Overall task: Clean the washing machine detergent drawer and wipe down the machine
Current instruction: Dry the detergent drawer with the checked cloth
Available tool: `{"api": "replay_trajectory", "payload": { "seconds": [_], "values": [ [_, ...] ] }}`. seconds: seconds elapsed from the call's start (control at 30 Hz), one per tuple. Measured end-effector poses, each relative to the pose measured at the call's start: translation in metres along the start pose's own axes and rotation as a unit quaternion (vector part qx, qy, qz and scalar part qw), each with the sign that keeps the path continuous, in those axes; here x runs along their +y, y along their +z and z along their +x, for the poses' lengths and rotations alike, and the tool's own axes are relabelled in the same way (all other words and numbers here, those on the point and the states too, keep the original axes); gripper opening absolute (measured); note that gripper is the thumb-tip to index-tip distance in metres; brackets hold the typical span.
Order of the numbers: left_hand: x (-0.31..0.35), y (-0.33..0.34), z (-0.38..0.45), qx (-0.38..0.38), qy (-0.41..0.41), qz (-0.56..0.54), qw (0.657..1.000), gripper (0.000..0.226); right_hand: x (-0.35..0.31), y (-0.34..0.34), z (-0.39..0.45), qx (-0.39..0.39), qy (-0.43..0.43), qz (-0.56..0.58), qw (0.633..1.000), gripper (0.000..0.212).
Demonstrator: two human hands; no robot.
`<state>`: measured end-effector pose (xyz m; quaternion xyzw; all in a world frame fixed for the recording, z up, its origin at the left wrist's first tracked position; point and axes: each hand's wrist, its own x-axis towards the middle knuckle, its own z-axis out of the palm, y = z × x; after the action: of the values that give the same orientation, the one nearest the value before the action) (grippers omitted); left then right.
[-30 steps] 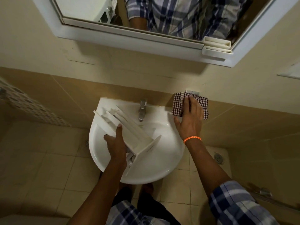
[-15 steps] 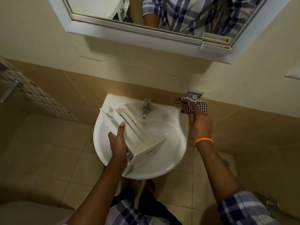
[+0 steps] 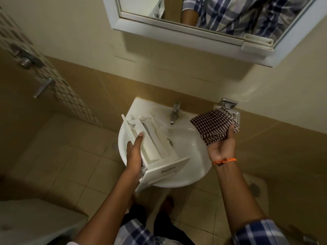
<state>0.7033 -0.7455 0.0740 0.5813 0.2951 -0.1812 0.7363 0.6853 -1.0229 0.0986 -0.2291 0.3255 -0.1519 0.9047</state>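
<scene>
Fingers (image 3: 139,137) of left hand (image 3: 134,152) grip the drawer (image 3: 155,149) side.

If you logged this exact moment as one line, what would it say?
left hand grips detergent drawer over sink | right hand holds checked cloth | tap: no water seen

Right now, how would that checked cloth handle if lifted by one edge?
Probably floppy: the cloth drapes over the right hand, folded, with its edges sagging. Likely light, since loosely curled fingers carry it. Unlikely to slip; the weave looks coarse.
</scene>
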Motion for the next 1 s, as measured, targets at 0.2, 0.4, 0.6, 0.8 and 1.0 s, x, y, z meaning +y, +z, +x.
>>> {"api": "replay_trajectory", "payload": {
  "seconds": [0.2,0.4,0.6,0.8,1.0],
  "values": [
    [0.005,-0.048,-0.022,-0.041,0.011,-0.012,0.999,0.068,0.062,0.006,-0.034,-0.031,0.079,-0.122,0.989,0.048],
    [0.015,-0.120,-0.039,-0.039,0.024,-0.044,0.998,0.067,0.130,0.039,-0.077,-0.071,0.055,-0.265,0.960,0.052],
    [0.026,-0.228,-0.067,-0.027,0.018,-0.068,0.997,0.069,0.222,0.075,-0.150,-0.096,-0.011,-0.371,0.924,0.040],
    [0.030,-0.370,-0.116,-0.014,-0.034,-0.125,0.991,0.074,0.336,0.098,-0.249,-0.105,-0.084,-0.463,0.876,0.031],
    [0.021,-0.493,-0.171,0.036,0.002,-0.097,0.995,0.070,0.431,0.097,-0.348,-0.216,-0.009,-0.532,0.819,0.025]
  ]
}}
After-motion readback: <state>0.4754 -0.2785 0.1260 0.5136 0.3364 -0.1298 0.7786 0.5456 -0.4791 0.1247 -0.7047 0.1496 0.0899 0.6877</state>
